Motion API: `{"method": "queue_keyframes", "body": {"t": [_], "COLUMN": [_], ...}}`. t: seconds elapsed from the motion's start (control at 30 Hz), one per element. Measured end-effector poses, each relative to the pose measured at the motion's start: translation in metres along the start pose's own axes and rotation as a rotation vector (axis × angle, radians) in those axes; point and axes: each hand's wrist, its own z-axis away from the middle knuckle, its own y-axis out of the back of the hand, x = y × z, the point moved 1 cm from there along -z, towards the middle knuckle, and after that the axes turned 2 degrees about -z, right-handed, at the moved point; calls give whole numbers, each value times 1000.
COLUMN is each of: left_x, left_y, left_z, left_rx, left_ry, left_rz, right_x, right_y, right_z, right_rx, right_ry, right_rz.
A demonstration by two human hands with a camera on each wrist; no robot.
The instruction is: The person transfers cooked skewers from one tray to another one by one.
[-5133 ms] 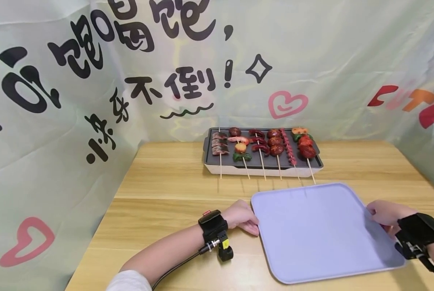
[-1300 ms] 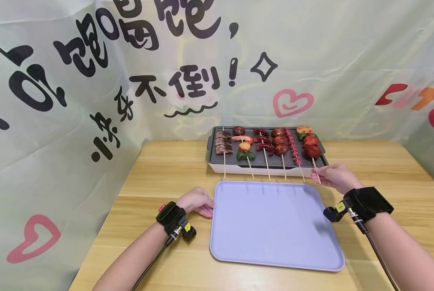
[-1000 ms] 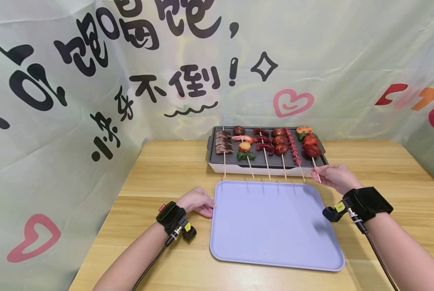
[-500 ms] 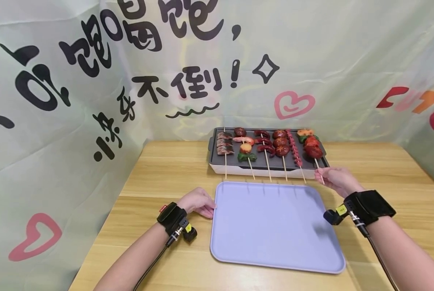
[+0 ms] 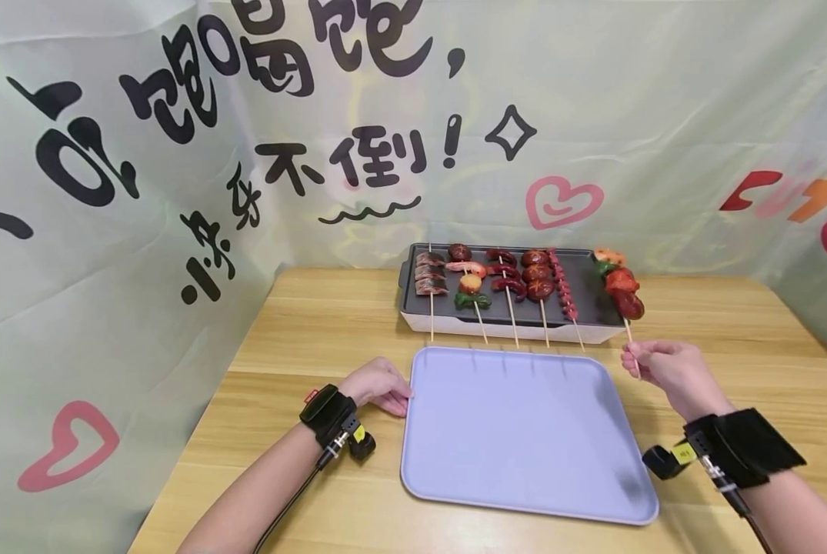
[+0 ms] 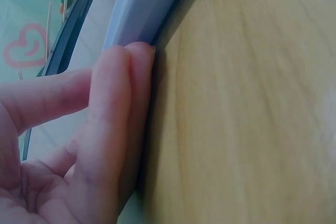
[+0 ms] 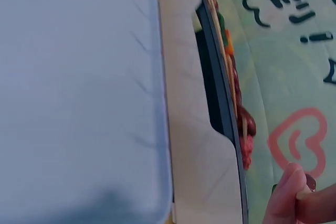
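Note:
My right hand [image 5: 672,373] pinches the bare end of a food skewer [image 5: 621,281] in the head view. Its dark red, orange and green pieces hang beyond the right end of the grill pan [image 5: 600,308]. In the right wrist view only the thumb and a fingertip [image 7: 286,192] show at the lower corner, with the skewer mostly hidden. Farther left, my left hand [image 5: 378,386] holds the left edge of a pale lavender tray [image 5: 524,431] lying on the table. The left wrist view has its fingers [image 6: 107,114] against the tray's rim [image 6: 149,3]; the thumb's tip is hidden.
Several other skewers, including mushrooms [image 5: 538,273] and a pink one [image 5: 564,285], lie across the pan with sticks over its front edge. The pan stands behind the tray on the wooden table [image 5: 302,331]. A printed cloth [image 5: 358,77] hangs at the back and sides.
The tray has shifted left since the earliest frame. My right hand left its right edge for the rightmost skewer, which has now lifted off the pan and moved right. My left hand stays at the tray.

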Motion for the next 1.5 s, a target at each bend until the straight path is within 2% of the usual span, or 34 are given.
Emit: {"method": "queue_keyframes", "body": {"t": [0.13, 0.2, 0.37, 0.57, 0.6, 0.67, 0.83, 1.03, 1.2, 1.5], "left_x": [1, 2, 2, 1, 2, 2, 3, 3, 2, 3], "left_y": [0, 0, 0, -1, -1, -1, -1, 0, 1, 1], "left_z": [1, 1, 1, 2, 3, 4, 4, 3, 2, 3], "left_rx": [1, 0, 2, 2, 3, 1, -6, -8, -5, -4], "left_ry": [0, -3, -2, 3, 5, 9, 7, 0, 4, 9], "left_rz": [6, 5, 3, 4, 3, 0, -5, 2, 3, 16], "right_x": [2, -3, -11, 28, 40, 45, 29, 7, 7, 15], "right_y": [-11, -19, -39, -30, -25, -28, -54, -87, -96, -94], "right_z": [27, 42, 74, 86, 86, 96, 134, 168, 178, 175], "right_rx": [-46, -58, -15, 57, 68, 80, 85, 186, 189, 163], "right_ry": [46, 27, -47, -24, -5, -2, -75, -134, -207, -342], "right_rz": [-24, -1, 151, 246, 236, 217, 135, 350, 325, 278]}}
